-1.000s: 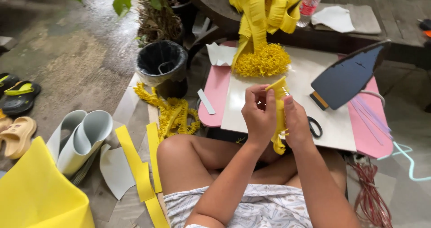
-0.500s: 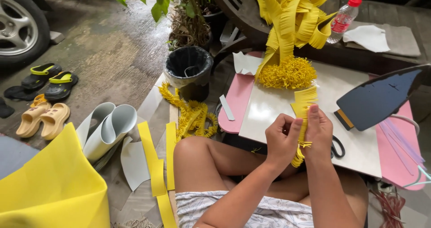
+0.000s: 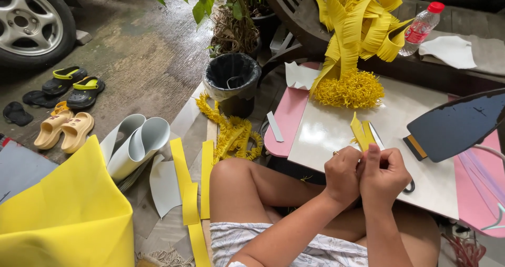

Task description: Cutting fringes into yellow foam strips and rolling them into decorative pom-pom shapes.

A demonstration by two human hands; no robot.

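Head view: both hands, left (image 3: pixel 342 175) and right (image 3: pixel 384 173), pinch the yellow strip (image 3: pixel 362 132) between them, its end sticking up over the table's (image 3: pixel 336 130) near edge.

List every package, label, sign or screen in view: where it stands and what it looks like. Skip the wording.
Plastic bottle: upper right, leaning on the dark wooden bench behind the table; clear, slim, red cap.
Bottle label: wrapped round the bottle's middle; a red band.
No signs or screens in view.
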